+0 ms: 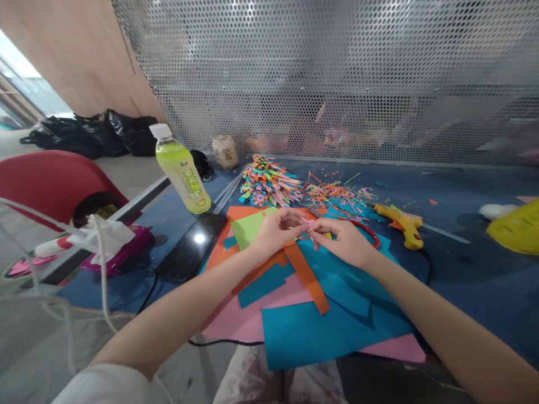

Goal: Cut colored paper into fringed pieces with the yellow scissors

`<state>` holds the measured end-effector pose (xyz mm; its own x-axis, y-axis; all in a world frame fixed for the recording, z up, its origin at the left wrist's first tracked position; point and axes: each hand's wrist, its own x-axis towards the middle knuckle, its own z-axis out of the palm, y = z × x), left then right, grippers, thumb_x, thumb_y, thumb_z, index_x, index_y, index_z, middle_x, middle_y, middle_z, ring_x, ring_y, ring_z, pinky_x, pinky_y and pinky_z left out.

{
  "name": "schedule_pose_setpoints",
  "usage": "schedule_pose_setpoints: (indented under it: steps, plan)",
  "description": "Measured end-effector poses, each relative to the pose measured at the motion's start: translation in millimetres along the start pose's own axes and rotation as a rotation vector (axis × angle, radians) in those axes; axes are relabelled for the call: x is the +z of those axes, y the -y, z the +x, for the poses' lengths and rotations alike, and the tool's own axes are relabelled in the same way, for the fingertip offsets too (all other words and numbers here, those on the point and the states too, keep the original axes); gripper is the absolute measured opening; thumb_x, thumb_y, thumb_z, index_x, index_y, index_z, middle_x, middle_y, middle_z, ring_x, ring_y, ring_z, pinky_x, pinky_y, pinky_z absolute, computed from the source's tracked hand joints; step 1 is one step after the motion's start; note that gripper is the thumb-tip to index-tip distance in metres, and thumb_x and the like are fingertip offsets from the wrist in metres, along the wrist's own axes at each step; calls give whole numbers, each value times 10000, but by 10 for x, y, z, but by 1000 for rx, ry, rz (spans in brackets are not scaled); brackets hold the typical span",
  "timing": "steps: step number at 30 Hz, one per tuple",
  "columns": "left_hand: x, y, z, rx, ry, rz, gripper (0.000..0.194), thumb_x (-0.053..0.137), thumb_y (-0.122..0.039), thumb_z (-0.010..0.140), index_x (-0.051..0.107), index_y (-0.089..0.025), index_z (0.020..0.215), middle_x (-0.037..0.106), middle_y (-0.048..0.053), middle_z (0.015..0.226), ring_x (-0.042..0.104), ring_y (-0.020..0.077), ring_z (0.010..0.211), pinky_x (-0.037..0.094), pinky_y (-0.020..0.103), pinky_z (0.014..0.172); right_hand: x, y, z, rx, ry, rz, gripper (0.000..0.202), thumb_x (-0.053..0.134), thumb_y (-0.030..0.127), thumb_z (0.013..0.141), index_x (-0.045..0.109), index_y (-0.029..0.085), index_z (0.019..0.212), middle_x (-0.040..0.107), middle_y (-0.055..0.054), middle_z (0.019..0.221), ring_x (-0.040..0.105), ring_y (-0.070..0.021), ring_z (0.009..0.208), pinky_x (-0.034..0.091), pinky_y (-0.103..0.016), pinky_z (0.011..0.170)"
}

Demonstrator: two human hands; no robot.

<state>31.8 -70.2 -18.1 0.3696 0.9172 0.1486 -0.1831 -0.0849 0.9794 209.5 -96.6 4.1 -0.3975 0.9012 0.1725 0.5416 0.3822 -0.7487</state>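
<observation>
Centrally in the head view, the left hand (273,233) and the right hand (351,241) met above the coloured paper sheets (290,336), with a small pink paper piece (310,224) between their fingertips. The fingers of both hands were bent and pinched together on that piece; its exact folds were too small to tell. Beneath the hands, blue, pink, orange and green sheets overlapped on the dark blue counter (467,297), and an orange strip (306,275) lay slantwise over them. A red curved object (376,237) showed just beside the right hand, partly hidden. Beyond the hands stood a cone-shaped bundle of coloured paper (265,182), and loose paper shreds (337,193) were scattered to its right. The yellow glue gun (402,224) lay farther right, a pale stick (446,233) reaching out behind it. To the left were a black phone (189,247), an upright bottle (181,171) of yellow-green drink and a purple box (120,252) with white tissue. A perforated metal panel (337,73) rose along the far edge
</observation>
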Motion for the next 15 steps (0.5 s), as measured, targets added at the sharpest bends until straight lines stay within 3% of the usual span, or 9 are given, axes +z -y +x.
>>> schedule_pose_setpoints:
  steps: [3,6,9,12,15]
  plan:
    - [-10,9,3,-80,17,-36,368,839,-374,596,651,-131,799,705,19,721,651,117,630,546,256,631,-27,11,-4,-12,-7,-49,241,513,362,880,600,216,709,656,-13,649,594,-164,620,433,-289,607]
    - [-34,-4,15,-59,-25,-29,342,826,-398,617,650,-132,739,695,12,687,643,105,629,542,240,638,-184,-64,0,-2,-5,-191,233,477,369,907,624,218,807,699,-41,771,643,-192,732,461,-309,675]
    - [-66,-10,29,-28,-82,-36,314,811,-392,647,663,-138,756,702,18,708,651,106,664,541,231,648,-399,-227,-11,121,-110,-504,145,522,319,873,608,206,907,694,-108,938,646,-246,835,478,-356,722]
    - [-94,16,39,-73,-117,-59,324,812,-393,637,676,-144,793,715,32,763,661,126,708,544,240,624,-508,-397,-42,244,-23,-802,184,614,324,801,613,182,919,662,-174,1028,630,-323,956,475,-399,771]
    - [-104,43,41,-108,-115,-55,325,808,-393,636,681,-150,811,722,48,807,675,156,766,516,222,564,-466,-489,-66,308,30,-832,257,668,340,740,617,153,909,669,-190,944,646,-341,864,472,-403,699]
